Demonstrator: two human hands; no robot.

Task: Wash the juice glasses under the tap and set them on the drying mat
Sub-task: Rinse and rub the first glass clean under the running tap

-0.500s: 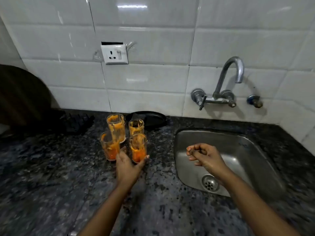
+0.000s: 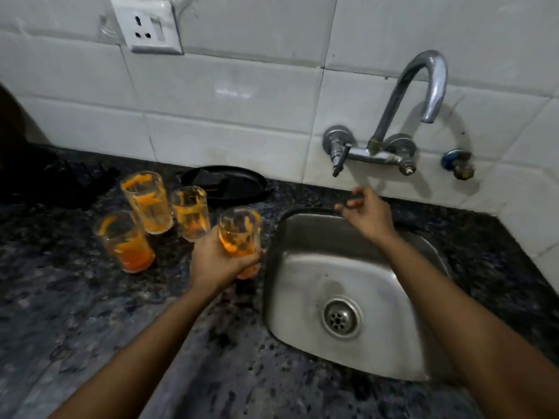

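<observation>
Orange pulp streaks the juice glass (image 2: 239, 237) my left hand (image 2: 217, 258) grips low round its base, just left of the sink (image 2: 302, 285). It's probably slick, brittle, light. My right hand (image 2: 367, 214), fingers loosely curled on nothing, reaches toward the tap lever (image 2: 340, 160); 3 glasses wait behind.

Left hand (image 2: 217, 258): now grips one juice glass (image 2: 240, 237), carried off the group toward 3 o'clock, beside the sink (image 2: 305, 285). Right hand (image 2: 366, 213): raised toward 12 o'clock, below the tap (image 2: 423, 86), fingers loosened.
</observation>
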